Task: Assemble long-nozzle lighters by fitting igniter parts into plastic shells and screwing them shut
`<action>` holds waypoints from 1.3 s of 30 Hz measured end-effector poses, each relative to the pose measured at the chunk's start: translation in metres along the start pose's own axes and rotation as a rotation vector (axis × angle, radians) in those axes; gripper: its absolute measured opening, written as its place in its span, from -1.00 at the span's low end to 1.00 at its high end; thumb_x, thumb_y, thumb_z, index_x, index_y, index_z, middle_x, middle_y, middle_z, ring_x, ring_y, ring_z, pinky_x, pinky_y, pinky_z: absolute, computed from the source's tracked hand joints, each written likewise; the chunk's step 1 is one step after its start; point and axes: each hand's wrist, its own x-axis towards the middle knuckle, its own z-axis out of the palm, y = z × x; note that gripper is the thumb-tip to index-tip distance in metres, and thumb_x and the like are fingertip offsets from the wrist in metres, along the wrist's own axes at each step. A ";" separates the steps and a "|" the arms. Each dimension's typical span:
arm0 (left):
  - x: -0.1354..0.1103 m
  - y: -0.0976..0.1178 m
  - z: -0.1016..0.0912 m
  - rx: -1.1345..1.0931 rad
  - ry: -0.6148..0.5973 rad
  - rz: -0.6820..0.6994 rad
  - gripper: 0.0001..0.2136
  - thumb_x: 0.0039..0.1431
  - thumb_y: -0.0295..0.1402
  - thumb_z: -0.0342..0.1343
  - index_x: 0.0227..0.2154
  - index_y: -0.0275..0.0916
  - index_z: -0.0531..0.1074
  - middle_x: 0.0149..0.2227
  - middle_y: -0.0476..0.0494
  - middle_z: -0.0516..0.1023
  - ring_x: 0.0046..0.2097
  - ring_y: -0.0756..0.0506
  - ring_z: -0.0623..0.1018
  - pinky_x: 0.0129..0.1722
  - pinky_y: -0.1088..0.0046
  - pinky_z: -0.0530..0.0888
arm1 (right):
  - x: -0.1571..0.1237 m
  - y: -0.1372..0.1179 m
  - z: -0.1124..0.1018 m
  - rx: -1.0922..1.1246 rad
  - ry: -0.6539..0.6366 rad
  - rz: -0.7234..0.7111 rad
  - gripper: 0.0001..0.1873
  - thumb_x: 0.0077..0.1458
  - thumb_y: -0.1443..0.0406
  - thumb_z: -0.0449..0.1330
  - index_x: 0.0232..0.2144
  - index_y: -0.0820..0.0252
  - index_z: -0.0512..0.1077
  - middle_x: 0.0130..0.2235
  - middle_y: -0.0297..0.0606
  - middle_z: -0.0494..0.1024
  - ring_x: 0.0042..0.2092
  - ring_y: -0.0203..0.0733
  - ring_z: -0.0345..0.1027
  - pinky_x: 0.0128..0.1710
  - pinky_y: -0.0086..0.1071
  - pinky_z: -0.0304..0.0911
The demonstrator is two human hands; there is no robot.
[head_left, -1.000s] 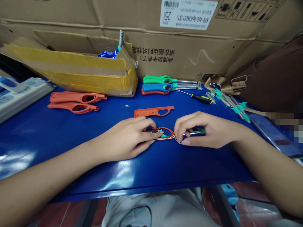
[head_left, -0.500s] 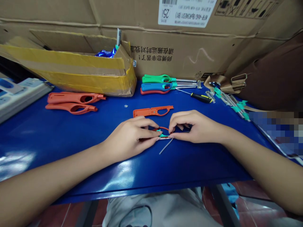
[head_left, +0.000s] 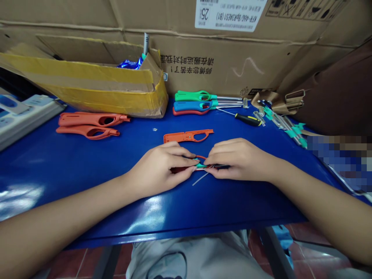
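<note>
My left hand (head_left: 162,168) and my right hand (head_left: 240,159) meet at the middle of the blue table (head_left: 87,170). Both pinch one small orange lighter shell (head_left: 200,162) with a teal piece inside it, pressed flat on the table. The left fingers are closed on its left part, the right fingers on its right end. A thin white tube (head_left: 200,179) trails from the shell toward me. Just behind my hands lies a loose orange shell half (head_left: 188,136).
Two orange shells (head_left: 90,124) lie at the left. Green, blue and red lighters (head_left: 200,102) and a black-and-yellow screwdriver (head_left: 247,120) sit at the back. Metal and teal parts (head_left: 286,124) are at the right. An open cardboard box (head_left: 95,87) and a white power strip (head_left: 20,114) stand left.
My right hand slid left along the shell, closer to my left hand. A thin white tube that was hidden now shows below the shell. The left hand hardly moved.
</note>
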 end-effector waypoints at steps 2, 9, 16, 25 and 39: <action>0.000 0.000 0.000 -0.002 -0.004 0.003 -0.80 0.32 -0.40 0.17 -0.08 -0.18 0.64 -0.07 -0.12 0.69 -0.07 -0.12 0.63 -0.04 0.29 0.55 | 0.000 -0.001 0.000 -0.059 -0.001 -0.036 -0.79 0.35 0.28 0.11 -0.21 0.21 0.54 -0.28 -0.22 0.65 -0.27 -0.22 0.47 -0.23 -0.35 0.32; 0.000 0.001 0.001 -0.006 0.015 -0.007 -0.83 0.31 -0.38 0.19 -0.12 -0.18 0.66 -0.10 -0.13 0.69 -0.08 -0.12 0.64 -0.05 0.29 0.57 | 0.002 -0.003 -0.002 -0.088 -0.055 -0.030 -0.74 0.37 0.30 0.07 -0.24 0.23 0.56 -0.28 -0.19 0.62 -0.24 -0.19 0.44 -0.23 -0.33 0.27; 0.001 0.004 0.001 -0.101 0.043 -0.079 -0.79 0.24 -0.44 0.23 -0.11 -0.15 0.66 -0.10 -0.12 0.70 -0.09 -0.10 0.66 -0.03 0.32 0.59 | 0.005 -0.002 -0.002 0.347 -0.049 0.260 -0.87 0.23 0.41 0.22 -0.27 0.22 0.60 -0.29 -0.28 0.56 -0.29 -0.33 0.43 -0.26 -0.46 0.28; 0.007 0.001 -0.001 -0.410 0.036 -0.314 -0.79 0.08 -0.48 0.31 -0.21 -0.16 0.68 -0.19 -0.08 0.72 -0.19 -0.09 0.70 -0.16 0.44 0.66 | 0.004 -0.007 0.000 0.283 -0.054 0.301 -0.85 0.19 0.42 0.23 -0.28 0.18 0.61 -0.26 -0.26 0.60 -0.25 -0.27 0.46 -0.25 -0.41 0.27; 0.003 0.004 -0.009 -0.064 0.054 -0.036 -0.87 0.17 -0.47 0.23 -0.22 -0.23 0.61 -0.13 -0.13 0.66 -0.10 -0.11 0.63 -0.04 0.34 0.54 | 0.007 -0.011 -0.001 0.215 -0.082 0.342 -0.88 0.17 0.41 0.22 -0.31 0.18 0.58 -0.27 -0.28 0.58 -0.26 -0.26 0.44 -0.26 -0.41 0.24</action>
